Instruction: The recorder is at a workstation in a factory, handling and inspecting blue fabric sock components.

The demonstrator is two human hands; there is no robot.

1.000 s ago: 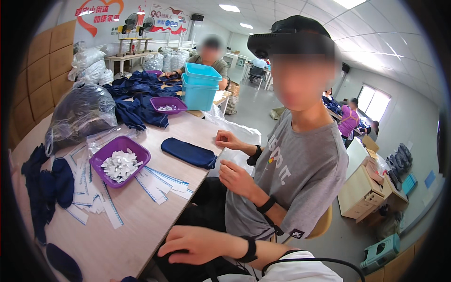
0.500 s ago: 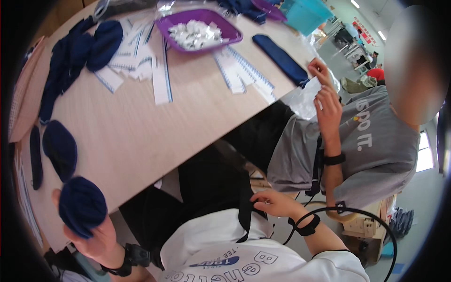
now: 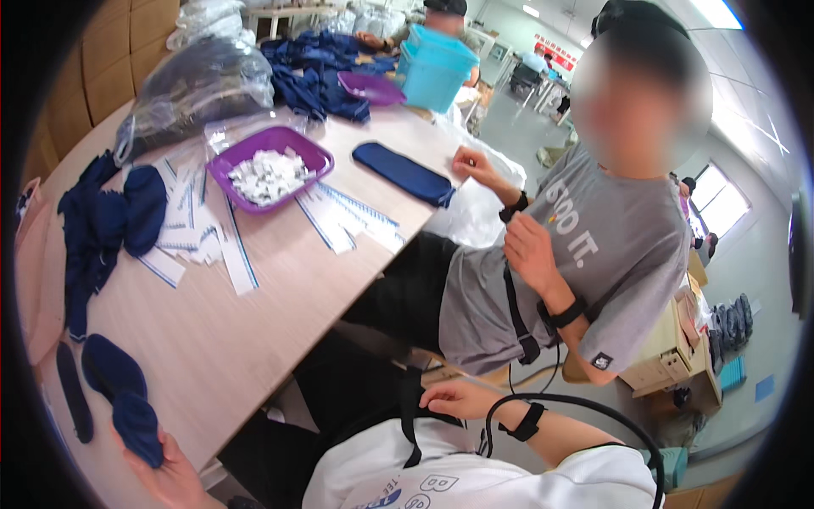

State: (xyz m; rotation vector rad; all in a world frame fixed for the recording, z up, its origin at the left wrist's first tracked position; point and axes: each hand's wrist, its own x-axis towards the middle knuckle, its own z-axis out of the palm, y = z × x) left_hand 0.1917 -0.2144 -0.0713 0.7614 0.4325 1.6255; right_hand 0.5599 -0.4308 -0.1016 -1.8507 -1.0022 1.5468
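Observation:
My left hand [image 3: 170, 471] is closed around a small navy blue padded fabric piece [image 3: 137, 424] at the table's lower left edge. The fabric piece overlaps a larger rounded navy piece [image 3: 114, 366] lying on the table. Beside them lies a narrow dark navy strip [image 3: 74, 392]. Down at my waist my right hand [image 3: 466, 399] rests against my dark clothing, next to a black strap [image 3: 411, 416]. Its fingers are loosely bent and a little apart, with nothing seen in them.
On the wooden table [image 3: 280, 327] stand a purple basket [image 3: 269, 208] of small white pieces, printed paper strips [image 3: 237, 254], a long navy pad [image 3: 403, 174] and navy fabric [image 3: 93, 229]. Teal bins [image 3: 437, 72] stand farther back. A co-worker in a grey shirt [image 3: 585, 246] sits at right.
The view has tilted up, showing more of the room. The fabric piece in my left hand is turned more edge-on. The co-worker's two hands have moved apart.

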